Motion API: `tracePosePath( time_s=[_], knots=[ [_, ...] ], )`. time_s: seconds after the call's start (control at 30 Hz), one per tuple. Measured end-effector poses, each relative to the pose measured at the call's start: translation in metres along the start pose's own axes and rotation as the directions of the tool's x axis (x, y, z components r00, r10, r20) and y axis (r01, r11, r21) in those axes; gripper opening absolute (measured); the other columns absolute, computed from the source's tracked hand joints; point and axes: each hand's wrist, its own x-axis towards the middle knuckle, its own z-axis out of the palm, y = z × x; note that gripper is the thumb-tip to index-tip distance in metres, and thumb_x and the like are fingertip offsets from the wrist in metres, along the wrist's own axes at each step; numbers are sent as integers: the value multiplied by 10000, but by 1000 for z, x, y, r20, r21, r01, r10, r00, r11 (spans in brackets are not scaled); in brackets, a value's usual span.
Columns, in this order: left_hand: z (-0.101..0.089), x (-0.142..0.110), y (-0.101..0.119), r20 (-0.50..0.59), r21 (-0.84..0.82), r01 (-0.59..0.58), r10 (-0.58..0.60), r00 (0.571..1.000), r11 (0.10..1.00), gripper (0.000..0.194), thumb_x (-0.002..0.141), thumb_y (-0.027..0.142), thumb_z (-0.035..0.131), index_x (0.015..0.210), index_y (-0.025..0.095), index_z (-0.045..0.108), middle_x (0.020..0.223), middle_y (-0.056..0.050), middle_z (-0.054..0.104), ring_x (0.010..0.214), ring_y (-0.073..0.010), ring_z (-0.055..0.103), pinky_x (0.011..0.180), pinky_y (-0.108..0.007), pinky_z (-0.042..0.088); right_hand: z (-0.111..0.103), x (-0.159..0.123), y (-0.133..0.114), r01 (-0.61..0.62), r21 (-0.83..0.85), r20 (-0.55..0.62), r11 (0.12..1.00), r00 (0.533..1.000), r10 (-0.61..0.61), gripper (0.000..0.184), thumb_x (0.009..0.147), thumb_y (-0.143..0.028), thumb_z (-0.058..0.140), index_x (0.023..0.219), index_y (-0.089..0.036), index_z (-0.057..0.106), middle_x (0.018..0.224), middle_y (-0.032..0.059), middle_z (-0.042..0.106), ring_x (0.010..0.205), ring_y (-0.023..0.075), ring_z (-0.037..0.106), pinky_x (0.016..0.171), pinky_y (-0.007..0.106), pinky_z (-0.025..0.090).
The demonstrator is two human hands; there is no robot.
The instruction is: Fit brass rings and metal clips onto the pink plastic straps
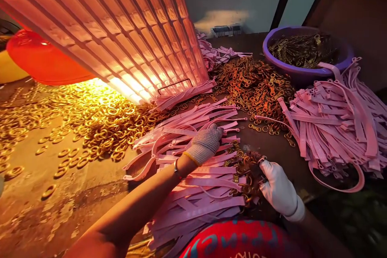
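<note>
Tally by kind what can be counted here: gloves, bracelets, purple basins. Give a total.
Gloves: 2
Bracelets: 1
Purple basins: 1
Total: 4
Left out: pink straps and gold-coloured rings, too heaped to count.

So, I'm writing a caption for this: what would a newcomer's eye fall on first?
Probably the brightly lit gold rings, heaped at left by the slanting ribbed panel. Next, the pink straps spread in the middle, with the gloved left hand over them and the gloved right hand beside their ends. At upper right, a purple basin of dark metal pieces stands out.
</note>
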Motion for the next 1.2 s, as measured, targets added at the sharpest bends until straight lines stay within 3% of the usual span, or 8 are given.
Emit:
tracePosePath(
  time_s=[0.1,0.17,0.27,0.4,0.53,0.77,1.03,1.2],
  knots=[
    [-18,-24,6,-35,9,18,-18,999,1000,167,868,150,526,908,164,688,901,-98,702,825,-220,656,739,-326,499,-1,11,-3,78,68,-28,995,997,-76,572,690,-72,500,1219,-213,664,960,75,736,887,257,688,818,358,571],
    [-29,-45,11,29,-192,88,-83,996,977,155,909,233,523,912,176,667,720,-40,660,649,-167,596,607,-271,455,-1,23,-9,173,117,-42,978,985,-169,558,685,-87,515,1214,-199,653,1092,104,717,1003,273,666,917,400,554],
    [-31,-78,15,202,-642,286,-203,958,711,201,913,384,572,933,190,619,593,29,562,457,-97,435,442,-209,300,0,39,-24,248,142,-6,958,968,-249,504,662,-94,545,1146,-168,664,1122,132,695,1041,284,641,940,409,532],
    [-12,-104,16,235,-840,314,-224,946,442,336,858,503,651,809,185,553,618,37,515,448,-65,387,415,-190,259,4,48,-45,257,-2,111,966,960,-256,257,716,-117,603,953,-186,677,997,109,703,911,248,637,834,341,516],
    [-1,-112,26,223,-798,311,-226,948,516,364,883,521,621,756,194,524,560,55,446,448,-77,363,426,-202,271,12,42,-57,291,-285,123,914,956,-266,91,770,-113,608,813,-179,654,866,125,689,766,239,596,687,334,463],
    [-3,-115,29,-33,-362,71,-89,995,930,280,930,380,557,739,190,634,667,-12,641,615,-153,529,591,-263,384,26,29,-53,331,-495,54,803,934,-352,177,922,-117,523,831,-153,669,822,152,672,676,233,545,567,337,392],
    [6,-112,12,84,-209,-20,38,996,978,146,781,139,551,829,187,681,823,-69,743,723,-215,633,719,-311,472,37,29,-48,349,-430,108,833,936,-336,223,938,-97,484,873,-151,690,860,161,687,711,248,584,609,359,463],
    [6,-111,14,98,-442,74,-33,995,894,211,895,300,527,846,187,698,748,-31,708,605,-161,571,588,-257,455,18,36,-55,335,-415,190,846,941,-279,197,917,-77,505,946,-149,687,982,172,707,826,261,621,702,364,483]
  ],
)
